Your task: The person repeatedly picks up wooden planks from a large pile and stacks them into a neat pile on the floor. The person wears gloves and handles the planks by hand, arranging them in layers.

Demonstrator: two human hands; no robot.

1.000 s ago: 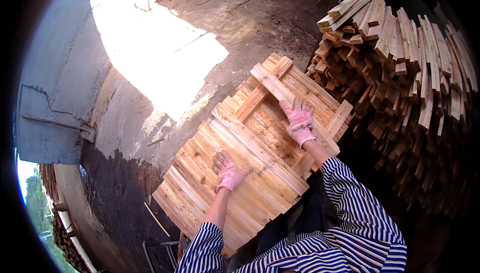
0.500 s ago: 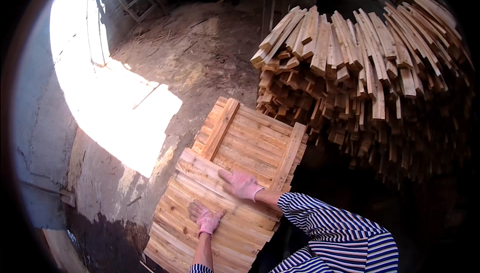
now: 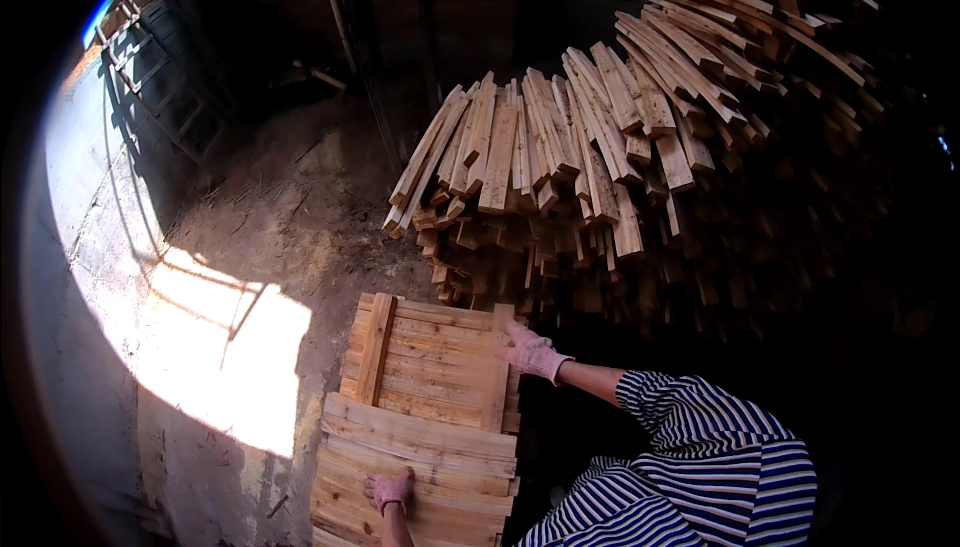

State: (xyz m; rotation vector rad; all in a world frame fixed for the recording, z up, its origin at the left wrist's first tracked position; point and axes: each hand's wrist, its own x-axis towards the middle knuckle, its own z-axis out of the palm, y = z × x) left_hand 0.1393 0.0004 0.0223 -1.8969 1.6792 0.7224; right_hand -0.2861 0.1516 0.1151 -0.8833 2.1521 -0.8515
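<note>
My left hand (image 3: 388,490), in a pink glove, lies on the near wooden panel (image 3: 420,462), which is made of pale planks side by side. Its fingers are spread on the boards. Beyond it is another plank panel (image 3: 440,352) with two raised cross battens, its near end meeting or lying under the near panel's far plank. My right hand (image 3: 538,355), also gloved in pink, is at the right batten (image 3: 497,387), by the far panel's outer edge. Its fingertips reach onto the batten but are blurred, so their grip does not show.
A large stack of sawn timber strips (image 3: 560,147) rises beyond the panels and to the right, ends jutting toward me. A ladder-like frame (image 3: 165,87) stands far left. Bright sunlight falls on the dirt floor (image 3: 225,357) at left. Deep shadow covers the right side.
My right hand has moved from the planks near the panels' meeting line to the far panel's right edge. My left hand still rests on the near panel. The view has shifted.
</note>
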